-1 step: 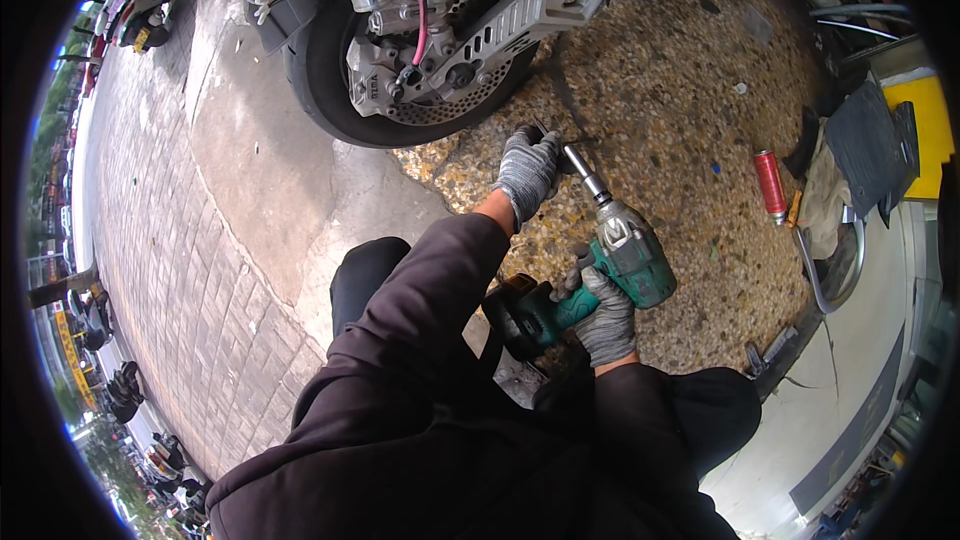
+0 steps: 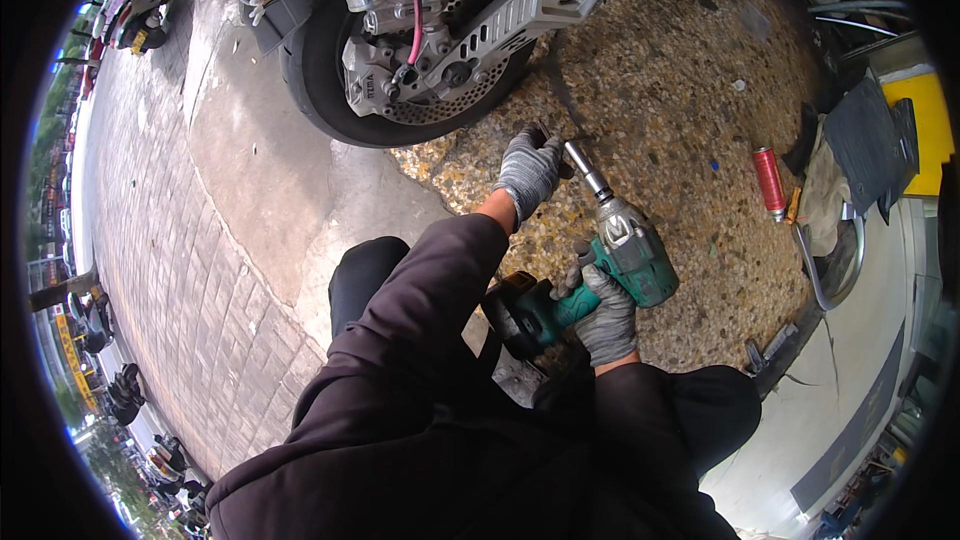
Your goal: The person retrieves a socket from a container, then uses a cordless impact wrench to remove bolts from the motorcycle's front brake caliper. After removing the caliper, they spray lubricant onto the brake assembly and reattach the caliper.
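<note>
My right hand (image 2: 604, 318), in a grey knit glove, grips the handle of a green cordless impact wrench (image 2: 640, 262). A long silver socket (image 2: 587, 168) on its front points up and left toward my other hand. My left hand (image 2: 530, 166), gloved alike, is closed with its fingertips pinched together beside the socket's end. A thin metallic tip shows at those fingers, but what they hold is too small to name. Beyond my left hand stands a wheel with a black tyre (image 2: 325, 105), a drilled brake disc (image 2: 420, 110) and a silver swingarm (image 2: 525, 15).
A red spray can (image 2: 769, 184) lies on the pebbled ground at the right, near a beige cloth (image 2: 822, 202) and a dark flat sheet (image 2: 868, 148). A curved metal tube (image 2: 826, 290) is beside them. Brick paving (image 2: 190, 270) runs along the left, with parked scooters (image 2: 140, 25) farther off.
</note>
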A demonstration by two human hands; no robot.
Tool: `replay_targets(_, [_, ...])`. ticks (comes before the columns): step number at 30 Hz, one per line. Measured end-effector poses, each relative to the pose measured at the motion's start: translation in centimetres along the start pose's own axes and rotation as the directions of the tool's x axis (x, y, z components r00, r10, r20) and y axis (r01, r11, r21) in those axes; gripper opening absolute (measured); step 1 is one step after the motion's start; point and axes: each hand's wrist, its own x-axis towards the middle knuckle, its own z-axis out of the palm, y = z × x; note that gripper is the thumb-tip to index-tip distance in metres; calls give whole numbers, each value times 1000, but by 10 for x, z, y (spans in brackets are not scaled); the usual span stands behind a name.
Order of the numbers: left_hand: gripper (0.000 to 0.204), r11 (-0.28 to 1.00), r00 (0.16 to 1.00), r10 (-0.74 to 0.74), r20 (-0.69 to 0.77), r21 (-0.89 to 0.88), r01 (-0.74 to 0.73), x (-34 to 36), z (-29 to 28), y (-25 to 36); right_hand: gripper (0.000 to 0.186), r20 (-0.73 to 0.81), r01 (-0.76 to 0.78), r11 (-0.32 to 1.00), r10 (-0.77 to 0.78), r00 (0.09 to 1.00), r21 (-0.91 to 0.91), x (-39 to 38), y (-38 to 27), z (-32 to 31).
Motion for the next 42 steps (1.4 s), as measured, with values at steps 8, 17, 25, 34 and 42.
replay_targets(8, [29,369,927,48,371,856,-361,49,31,-92,50,-43,82,997,-81,996,6,-10,-21,-2])
replay_targets(17, [43,393,937,327,121,885,-251,87,41,-86,45,-190,52,999,-54,980,-16,-25,-21,-9])
replay_targets(25, [34,220,965,166,205,946,-239,101,30,-94,41,-179,77,996,-83,980,-39,-27,-15,-13])
replay_targets(34, [21,937,943,316,109,118,-327,26,-39,17,39,15,31,999,-31,999,-43,-12,-23,13])
replay_targets(42, [18,732,887,385,-255,-501,-461,-70,-99,105,46,244,10,993,18,970,-116,-17,-11,46])
